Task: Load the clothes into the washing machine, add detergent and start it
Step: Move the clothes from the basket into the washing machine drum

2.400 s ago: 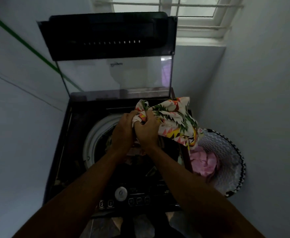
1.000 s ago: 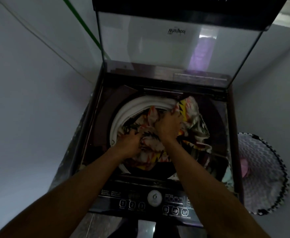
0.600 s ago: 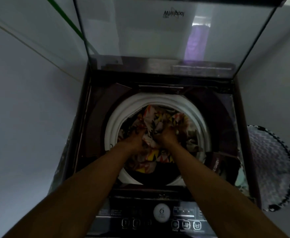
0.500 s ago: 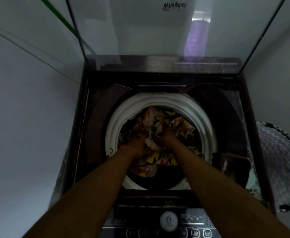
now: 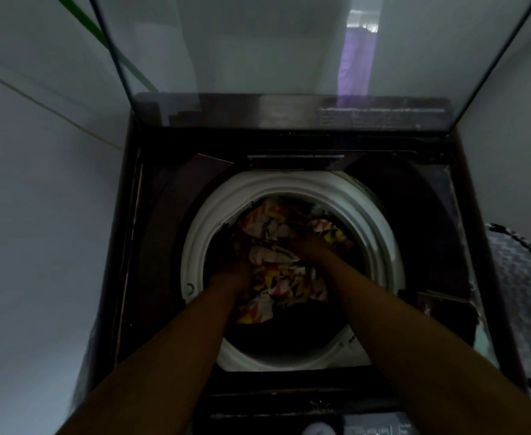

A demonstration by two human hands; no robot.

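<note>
A dark top-loading washing machine stands below me with its glass lid (image 5: 289, 58) raised. Its white drum rim (image 5: 380, 233) rings a pile of clothes, topped by a patterned white, orange and yellow garment (image 5: 276, 277). Both my hands are down inside the drum. My left hand (image 5: 231, 271) presses on the left of the garment and my right hand (image 5: 308, 243) on its upper right. The drum is dark, so I cannot make out how the fingers lie or whether they grip the cloth.
White walls close in on the left and right of the machine. A zigzag-patterned laundry basket (image 5: 521, 296) sits on the floor at the right. The control panel with a white knob (image 5: 319, 430) lies at the bottom edge.
The patterned garment came from the basket side over the opening and went down into the drum. Both hands have sunk deeper with it, and my view has tilted closer over the machine.
</note>
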